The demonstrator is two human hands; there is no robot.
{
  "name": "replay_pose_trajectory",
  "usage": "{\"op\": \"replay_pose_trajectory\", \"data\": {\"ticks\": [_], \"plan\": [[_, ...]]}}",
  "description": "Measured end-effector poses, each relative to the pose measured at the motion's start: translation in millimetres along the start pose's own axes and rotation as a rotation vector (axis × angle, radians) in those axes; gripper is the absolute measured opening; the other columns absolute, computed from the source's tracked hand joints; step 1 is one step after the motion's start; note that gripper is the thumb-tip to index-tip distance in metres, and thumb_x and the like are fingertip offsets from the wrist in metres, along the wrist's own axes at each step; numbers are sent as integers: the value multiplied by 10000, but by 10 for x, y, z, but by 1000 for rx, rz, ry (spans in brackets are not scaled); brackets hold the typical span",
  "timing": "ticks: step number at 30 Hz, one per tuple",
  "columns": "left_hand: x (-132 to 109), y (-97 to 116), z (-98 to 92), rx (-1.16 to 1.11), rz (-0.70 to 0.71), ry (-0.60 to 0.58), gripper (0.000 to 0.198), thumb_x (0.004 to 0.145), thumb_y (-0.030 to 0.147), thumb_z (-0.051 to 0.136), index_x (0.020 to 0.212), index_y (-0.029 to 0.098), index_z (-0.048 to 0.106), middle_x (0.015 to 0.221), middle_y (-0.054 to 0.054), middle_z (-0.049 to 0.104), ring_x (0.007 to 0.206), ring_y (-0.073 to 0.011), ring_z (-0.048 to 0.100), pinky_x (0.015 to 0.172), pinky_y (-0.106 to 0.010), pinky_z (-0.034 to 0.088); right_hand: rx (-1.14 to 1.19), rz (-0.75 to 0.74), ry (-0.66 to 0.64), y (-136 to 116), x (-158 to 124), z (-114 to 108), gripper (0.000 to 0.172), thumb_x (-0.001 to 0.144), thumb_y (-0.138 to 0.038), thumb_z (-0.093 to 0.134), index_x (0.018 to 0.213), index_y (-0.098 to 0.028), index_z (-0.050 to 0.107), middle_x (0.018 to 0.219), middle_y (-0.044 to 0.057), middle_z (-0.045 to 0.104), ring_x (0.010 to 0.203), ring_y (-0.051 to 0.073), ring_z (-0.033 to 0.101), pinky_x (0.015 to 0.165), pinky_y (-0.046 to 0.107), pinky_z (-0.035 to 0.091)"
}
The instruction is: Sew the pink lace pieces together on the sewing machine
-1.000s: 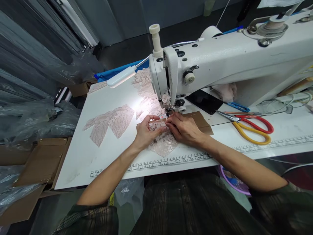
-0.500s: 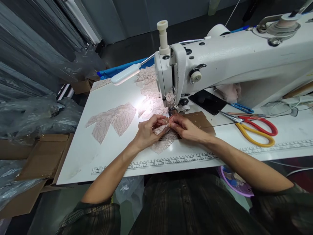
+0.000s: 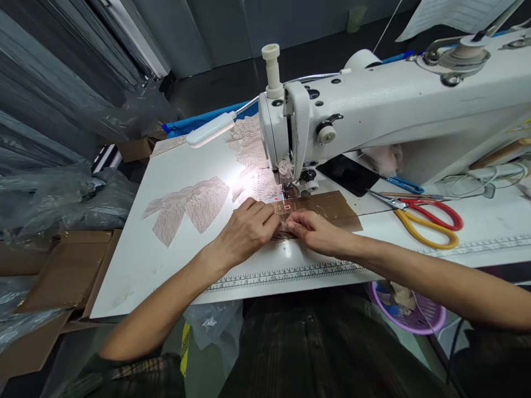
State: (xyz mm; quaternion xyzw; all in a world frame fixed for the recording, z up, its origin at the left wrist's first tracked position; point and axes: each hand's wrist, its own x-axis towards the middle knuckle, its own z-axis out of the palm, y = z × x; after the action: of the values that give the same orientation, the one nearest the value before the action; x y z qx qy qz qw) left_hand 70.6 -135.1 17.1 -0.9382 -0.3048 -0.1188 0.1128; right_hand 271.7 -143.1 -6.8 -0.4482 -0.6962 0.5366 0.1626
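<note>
My left hand (image 3: 244, 229) and my right hand (image 3: 317, 232) meet on the white table in front of the sewing machine's needle (image 3: 289, 188). Both have their fingers curled and pinched on a small pink lace piece (image 3: 281, 231), which is almost wholly hidden under them. The hands rest at the near edge of a brown tape patch (image 3: 332, 205) on the machine bed. The white sewing machine (image 3: 373, 116) stands behind, its lamp (image 3: 209, 130) lighting the spot.
More pink lace pieces (image 3: 186, 207) lie to the left, and others (image 3: 249, 146) behind the needle. Red and yellow scissors (image 3: 427, 221) and blue snips (image 3: 404, 184) lie to the right. A ruler strip (image 3: 290, 273) runs along the front edge. Cardboard boxes (image 3: 70, 271) and plastic bags stand left; a purple basket (image 3: 415, 315) sits below right.
The hands have drawn back from the needle toward me, and the lace that spread below them is now gathered up and hidden under the fingers.
</note>
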Motion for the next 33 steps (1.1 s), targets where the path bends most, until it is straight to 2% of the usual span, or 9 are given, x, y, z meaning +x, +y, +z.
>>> {"op": "replay_pose_trajectory", "data": {"ticks": [4, 7, 9, 12, 15, 21, 25, 29, 33], "plan": [[-94, -162, -168, 273, -111, -98, 358, 943, 15, 373, 724, 127, 634, 692, -94, 644, 638, -205, 583, 625, -340, 433, -115, -137, 48, -110, -186, -52, 158, 908, -226, 461, 758, -203, 507, 877, 64, 496, 866, 217, 516, 820, 393, 455], [-226, -176, -188, -81, -303, -61, 184, 972, 211, 523, 904, 129, 674, 811, -80, 709, 711, -191, 643, 640, -299, 458, -184, -301, 120, -112, -201, -87, 118, 911, -225, 467, 807, -205, 519, 894, 71, 516, 897, 219, 524, 831, 382, 464], [-267, -117, -178, -433, -476, -8, 219, 928, 360, 626, 988, 154, 670, 880, -51, 733, 754, -166, 666, 664, -260, 481, -237, -370, 177, -90, -136, -96, 119, 918, -217, 463, 817, -201, 523, 865, 69, 547, 868, 214, 532, 799, 368, 465], [-246, -21, -172, -808, -732, 31, 295, 841, 452, 705, 897, 164, 678, 825, -26, 731, 733, -147, 661, 651, -228, 485, -283, -445, 277, -68, -30, -91, 107, 926, -220, 480, 857, -185, 554, 841, 68, 578, 837, 208, 543, 775, 360, 463], [-203, 18, -189, -988, -873, 36, 311, 789, 452, 745, 819, 148, 683, 738, -21, 710, 667, -137, 630, 616, -223, 465, -236, -495, 318, -73, -8, -75, 162, 913, -266, 559, 1026, -156, 599, 883, 67, 593, 788, 186, 564, 743, 340, 482], [-195, 58, -185, -1137, -902, 24, 319, 738, 450, 784, 771, 145, 693, 767, -27, 708, 696, -138, 619, 657, -231, 465, -272, -545, 211, -96, -26, -24, 444, 865, -377, 687, 1245, -160, 612, 1077, 114, 599, 874, 200, 607, 806, 365, 514], [-188, 95, -137, -1184, -897, -70, 379, 722, 511, 788, 723, 141, 705, 745, -41, 694, 702, -153, 610, 669, -251, 463, -277, -571, 159, -95, 39, 7, 242, 885, -318, 682, 1090, -192, 711, 1013, 92, 675, 894, 209, 629, 792, 355, 500], [-209, 92, -93, -1259, -870, -77, 430, 715, 563, 782, 676, 141, 711, 719, -43, 671, 671, -143, 581, 646, -254, 449, 37, -575, 140, -72, 73, 26, 127, 898, -284, 657, 849, -202, 740, 872, 49, 705, 832, 179, 646, 755, 318, 490], [-238, 91, -82, -1360, -796, -154, 353, 726, 491, 804, 810, 153, 749, 786, -44, 690, 689, -139, 594, 637, -244, 451, 456, -291, 81, -34, 57, 3, 306, 816, -466, 729, 783, -172, 650, 703, 10, 616, 639, 136, 575, 596, 278, 468]]}}
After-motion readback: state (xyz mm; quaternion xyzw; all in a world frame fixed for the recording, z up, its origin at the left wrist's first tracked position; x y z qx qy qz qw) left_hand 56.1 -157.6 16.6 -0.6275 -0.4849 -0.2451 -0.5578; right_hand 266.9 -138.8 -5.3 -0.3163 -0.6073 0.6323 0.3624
